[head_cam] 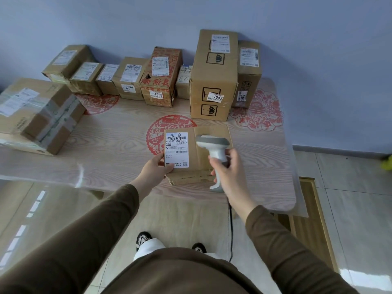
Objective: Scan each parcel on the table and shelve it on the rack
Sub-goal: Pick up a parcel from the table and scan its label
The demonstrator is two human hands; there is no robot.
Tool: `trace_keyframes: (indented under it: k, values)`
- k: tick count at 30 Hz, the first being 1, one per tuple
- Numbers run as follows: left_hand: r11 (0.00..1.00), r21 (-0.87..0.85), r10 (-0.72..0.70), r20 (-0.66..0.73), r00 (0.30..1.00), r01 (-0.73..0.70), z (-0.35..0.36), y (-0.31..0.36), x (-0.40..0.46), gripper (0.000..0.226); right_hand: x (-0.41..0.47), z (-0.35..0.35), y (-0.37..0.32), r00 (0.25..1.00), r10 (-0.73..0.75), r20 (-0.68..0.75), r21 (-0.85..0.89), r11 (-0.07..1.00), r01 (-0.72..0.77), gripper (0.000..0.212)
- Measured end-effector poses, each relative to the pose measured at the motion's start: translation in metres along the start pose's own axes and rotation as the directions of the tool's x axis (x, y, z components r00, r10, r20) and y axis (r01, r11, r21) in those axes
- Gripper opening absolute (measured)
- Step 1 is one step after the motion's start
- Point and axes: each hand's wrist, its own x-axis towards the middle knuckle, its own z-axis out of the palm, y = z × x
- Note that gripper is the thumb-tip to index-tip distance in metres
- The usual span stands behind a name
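Note:
A flat brown cardboard parcel [199,170] with a white shipping label [176,150] lies near the table's front edge. My left hand [156,168] grips its left front corner, thumb on the label. My right hand [230,172] holds a white and grey barcode scanner [214,145] by the handle, its head hovering just above the parcel's right half and pointed toward the label. The scanner's black cable [230,230] hangs down to the floor.
Several more parcels line the back of the wood-grain table [110,145] against the blue wall, among them a tall box marked 1042 [214,81] and a red-printed box marked 4068 [161,79]. A large taped box [36,115] sits at the left. The table's right edge [294,187] ends over tiled floor.

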Motion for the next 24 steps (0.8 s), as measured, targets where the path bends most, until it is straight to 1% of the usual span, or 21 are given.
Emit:
trace_keyframes:
  k: [4, 7, 14, 24]
  values:
    - [1.000, 0.009, -0.008, -0.014, 1.000, 0.008, 0.000, -0.001, -0.001, 0.051, -0.002, 0.037, 0.007, 0.998, -0.060, -0.005, -0.088, 0.994, 0.059, 0.022]
    - [1.000, 0.001, -0.019, -0.026, 0.999, 0.019, 0.002, -0.001, -0.001, 0.051, 0.000, 0.049, 0.007, 0.996, -0.087, 0.025, -0.080, 0.993, 0.089, 0.020]
    - [1.000, 0.019, 0.009, -0.050, 0.999, -0.008, 0.004, -0.001, -0.004, 0.044, 0.004, 0.056, 0.004, 0.994, -0.106, 0.036, -0.097, 0.989, 0.109, 0.021]
    - [0.999, 0.041, 0.009, -0.053, 0.999, -0.006, 0.005, 0.002, -0.007, 0.046, 0.006, 0.055, 0.008, 0.995, -0.099, 0.031, -0.108, 0.989, 0.101, 0.024]
